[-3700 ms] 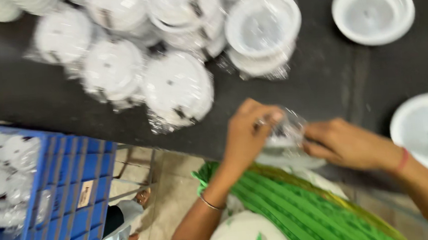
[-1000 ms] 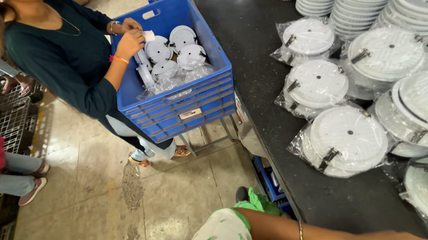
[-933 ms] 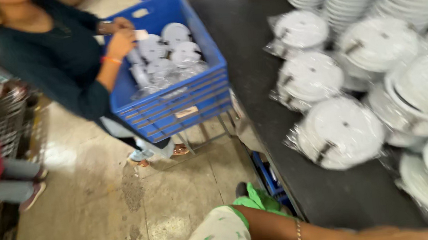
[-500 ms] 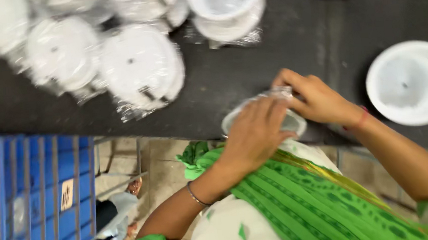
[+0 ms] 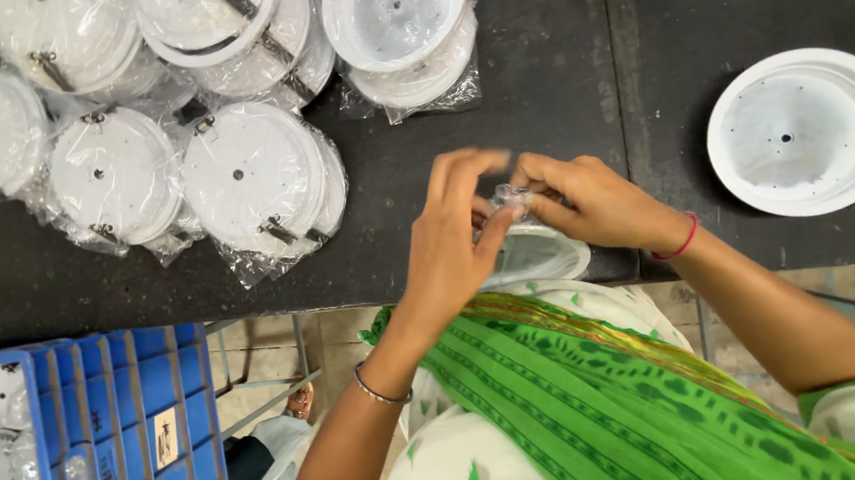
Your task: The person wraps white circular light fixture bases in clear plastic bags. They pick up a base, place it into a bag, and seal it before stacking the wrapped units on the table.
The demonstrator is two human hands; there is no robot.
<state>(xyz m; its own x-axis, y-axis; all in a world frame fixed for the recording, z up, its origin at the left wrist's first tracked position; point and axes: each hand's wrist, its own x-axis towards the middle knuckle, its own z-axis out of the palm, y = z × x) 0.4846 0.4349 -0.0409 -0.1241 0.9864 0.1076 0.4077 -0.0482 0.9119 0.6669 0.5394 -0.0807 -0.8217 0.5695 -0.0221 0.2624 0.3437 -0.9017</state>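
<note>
My left hand [image 5: 453,243] and my right hand [image 5: 590,202] meet at the near edge of the black table [image 5: 538,92]. Both pinch the gathered top of a clear plastic bag [image 5: 511,201] that wraps a round white disc [image 5: 539,255] lying under my hands. The disc sits right at the table's front edge. Most of it is hidden by my fingers.
Several bagged white discs [image 5: 253,177] with metal clips lie piled at the left and back. An unwrapped white disc [image 5: 801,132] rests at the right. A blue crate [image 5: 110,433] holding bagged discs stands on the floor at lower left.
The view swung from a person at the blue crate back to the table. My hands have come together over the bagged disc and now pinch its bag top.
</note>
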